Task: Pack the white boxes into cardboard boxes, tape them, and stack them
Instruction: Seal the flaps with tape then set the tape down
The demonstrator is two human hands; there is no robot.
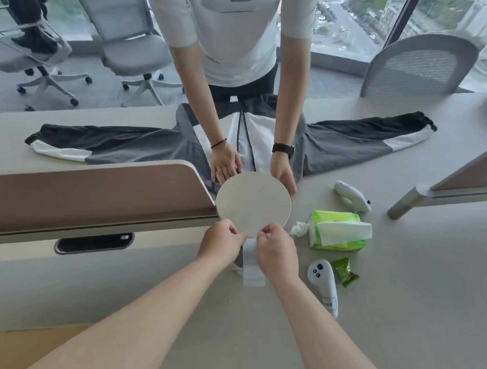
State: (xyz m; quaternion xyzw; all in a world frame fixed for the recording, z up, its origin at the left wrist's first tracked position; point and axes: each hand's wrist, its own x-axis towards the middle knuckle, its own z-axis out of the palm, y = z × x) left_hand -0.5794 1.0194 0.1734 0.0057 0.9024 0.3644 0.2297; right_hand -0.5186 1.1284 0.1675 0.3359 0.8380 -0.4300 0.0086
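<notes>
A round white disc is held above a pale grey counter by the wearer's two hands. The left hand and the right hand are drawn close together at the disc's near rim, each pinching that edge with thumb and fingertips. A white paper-like strip lies directly below the disc's near rim, partly hidden by the hands.

No white box is seen. The only cardboard in view is a flat brown cardboard sheet, well apart from the disc, towards the near left.

Just beyond the disc's far rim, another person's hands are pressed on a grey, black and white jacket. To the disc's right lie a green tissue pack and a white handheld controller.

The disc is gripped at one edge only, so it is judged likely to tip or slip. If it swings forward, the other person's hands could be struck; if dropped, the strip beneath could be crushed.
</notes>
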